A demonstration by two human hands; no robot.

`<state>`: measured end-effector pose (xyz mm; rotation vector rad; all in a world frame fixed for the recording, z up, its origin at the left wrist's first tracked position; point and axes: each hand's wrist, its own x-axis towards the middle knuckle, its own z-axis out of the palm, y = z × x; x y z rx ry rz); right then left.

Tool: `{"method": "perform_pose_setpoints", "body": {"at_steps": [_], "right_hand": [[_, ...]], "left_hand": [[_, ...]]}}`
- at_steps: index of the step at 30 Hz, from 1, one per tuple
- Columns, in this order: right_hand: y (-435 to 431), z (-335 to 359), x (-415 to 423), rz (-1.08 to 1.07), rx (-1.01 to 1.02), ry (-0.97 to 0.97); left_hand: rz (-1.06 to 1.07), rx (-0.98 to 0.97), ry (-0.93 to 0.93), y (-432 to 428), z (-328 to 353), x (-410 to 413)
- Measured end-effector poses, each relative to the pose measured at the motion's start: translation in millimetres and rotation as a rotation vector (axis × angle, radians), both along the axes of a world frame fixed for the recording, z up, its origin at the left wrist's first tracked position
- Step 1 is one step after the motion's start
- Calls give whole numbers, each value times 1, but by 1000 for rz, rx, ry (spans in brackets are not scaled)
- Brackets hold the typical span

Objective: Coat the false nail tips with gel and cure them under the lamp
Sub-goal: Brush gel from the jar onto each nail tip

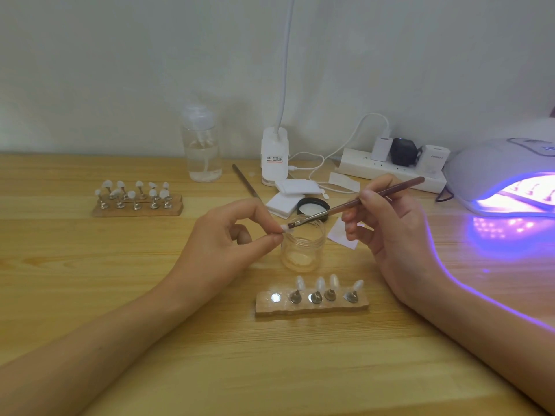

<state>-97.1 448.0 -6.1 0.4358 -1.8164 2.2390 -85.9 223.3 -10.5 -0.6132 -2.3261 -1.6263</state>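
Wooden table (90,280) (lamp (507,172) glowing purple, right) against pale wall (120,55).

We count four nail tips (319,285) on the near holder (312,310), ten on the far holder (138,209), one lone tip (287,230), one brush (336,210), one jar (303,253) and one lamp (492,163).

- Left hand (228,235): forearm is entering from 8 o'clock; thumb and forefinger are pinching a nail tip (286,229).
- Right hand (390,226): forearm is entering from 4 o'clock; curled fingers are gripping a brush (339,208).
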Motion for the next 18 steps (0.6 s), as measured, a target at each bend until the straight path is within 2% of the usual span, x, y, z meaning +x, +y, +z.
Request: {"method": "perform_pose_setpoints", "body": {"at_steps": [4,7,11,14,18], "right_hand": [[1,-2,-1,-68,-1,-43],[1,0,-1,-11,-56,-22],[0,-1,-1,-25,23,-27],[2,-2,-1,-64,-7,-46],[0,0,0,14,-28,-6]], "left_hand": [[-1,4,-5,0,0,0],[3,8,-14,0,0,0],[-2,3,-25,-1,0,1],[-9,6,-33,0,0,0],[-4,14,-49,-1,-1,-1]]}}
